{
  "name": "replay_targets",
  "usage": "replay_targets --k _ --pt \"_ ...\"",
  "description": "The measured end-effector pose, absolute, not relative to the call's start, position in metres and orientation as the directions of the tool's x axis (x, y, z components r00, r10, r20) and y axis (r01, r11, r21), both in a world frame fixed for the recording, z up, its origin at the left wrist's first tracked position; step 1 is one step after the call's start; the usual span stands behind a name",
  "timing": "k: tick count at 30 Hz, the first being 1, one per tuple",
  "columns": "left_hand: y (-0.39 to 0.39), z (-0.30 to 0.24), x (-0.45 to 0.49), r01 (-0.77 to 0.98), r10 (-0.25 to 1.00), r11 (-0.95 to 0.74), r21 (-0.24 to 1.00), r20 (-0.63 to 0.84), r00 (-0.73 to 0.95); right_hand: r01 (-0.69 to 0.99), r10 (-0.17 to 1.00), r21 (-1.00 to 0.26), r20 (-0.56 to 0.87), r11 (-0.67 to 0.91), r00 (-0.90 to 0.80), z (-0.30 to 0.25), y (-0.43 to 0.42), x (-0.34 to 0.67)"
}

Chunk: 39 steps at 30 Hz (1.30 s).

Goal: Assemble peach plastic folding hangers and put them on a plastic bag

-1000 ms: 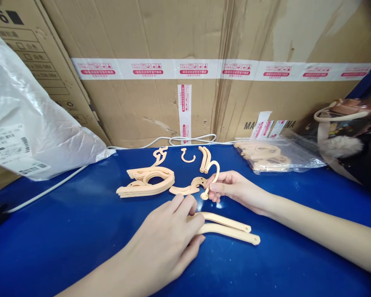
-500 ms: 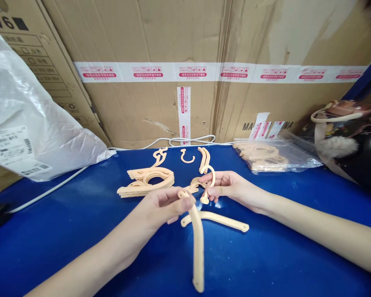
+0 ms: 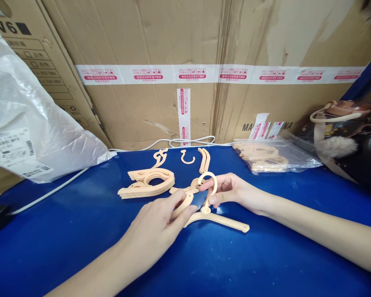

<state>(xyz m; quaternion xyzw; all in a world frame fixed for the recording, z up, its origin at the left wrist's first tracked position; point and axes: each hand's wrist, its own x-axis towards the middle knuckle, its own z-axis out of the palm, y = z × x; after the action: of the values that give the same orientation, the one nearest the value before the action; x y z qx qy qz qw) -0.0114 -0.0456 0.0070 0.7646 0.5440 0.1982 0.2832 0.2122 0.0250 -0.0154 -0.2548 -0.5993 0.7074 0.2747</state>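
Note:
My left hand (image 3: 163, 218) is closed around a beige plastic hanger arm (image 3: 185, 202); its holed end shows between thumb and fingers, the rest is hidden by the hand. Between the fingers of my right hand (image 3: 227, 192) a beige hanger hook (image 3: 212, 181) stands upright, its round base pointing down. Just under that base another curved hanger arm (image 3: 227, 221) lies on the blue table; I cannot tell whether they touch. Behind my hands lie more hanger pieces (image 3: 193, 187), partly covered by the fingers. A stack of folded hangers (image 3: 148, 185) rests to the left of them.
Farther back lie a small folded piece (image 3: 160, 156), a loose hook (image 3: 188, 159) and a pair of curved arms (image 3: 204, 160). A clear bag of hangers (image 3: 266, 154) and a dark bottle (image 3: 340, 123) are right. A white parcel (image 3: 34, 111) stands left; cardboard boxes (image 3: 154, 111) form the back.
The hanger arm in my left hand has swung from hanging toward me to lying mostly within the hand. My right hand has lowered the hook slightly toward the arm on the table.

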Motion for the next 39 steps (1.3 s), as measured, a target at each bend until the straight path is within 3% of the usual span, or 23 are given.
replay_targets --k 3,7,10,15,25,32,35,39 --pt "-0.0482 0.0081 -0.01 0.788 0.934 -0.308 0.533 0.01 0.358 -0.09 0.715 -0.988 -0.027 -0.126 -0.698 -0.0156 0.0254 0.2118" --pt "-0.0484 0.0087 -0.0085 0.811 0.922 -0.338 0.478 -0.005 0.387 -0.124 0.781 -0.986 -0.006 -0.107 -0.625 -0.0149 0.0263 0.2109" --pt "-0.0476 0.0078 -0.0082 0.812 0.917 -0.345 0.471 -0.015 0.399 -0.127 0.795 -0.984 -0.021 -0.122 -0.607 -0.0126 0.0251 0.21" --pt "-0.0482 0.0049 -0.0078 0.801 0.919 -0.384 0.46 0.106 0.379 -0.15 0.812 -0.975 -0.045 -0.161 -0.582 -0.0096 0.0212 0.209" --pt "-0.0506 0.0024 -0.0069 0.712 0.857 -0.493 0.5 0.138 0.496 -0.192 0.806 -0.962 -0.045 -0.194 -0.59 -0.0084 0.0227 0.2084" --pt "-0.0499 -0.0011 -0.0081 0.67 0.807 -0.581 0.462 0.223 0.547 -0.2 0.788 -0.963 -0.02 -0.181 -0.616 -0.0135 0.0243 0.2106" --pt "-0.0488 -0.0005 -0.0076 0.656 0.773 -0.632 0.413 0.274 0.572 -0.173 0.776 -0.971 -0.018 -0.163 -0.631 -0.0132 0.0247 0.2105" --pt "-0.0476 -0.0006 -0.0073 0.662 0.703 -0.707 0.249 0.354 0.617 -0.157 0.776 -0.975 -0.026 -0.16 -0.63 -0.0122 0.0234 0.209"
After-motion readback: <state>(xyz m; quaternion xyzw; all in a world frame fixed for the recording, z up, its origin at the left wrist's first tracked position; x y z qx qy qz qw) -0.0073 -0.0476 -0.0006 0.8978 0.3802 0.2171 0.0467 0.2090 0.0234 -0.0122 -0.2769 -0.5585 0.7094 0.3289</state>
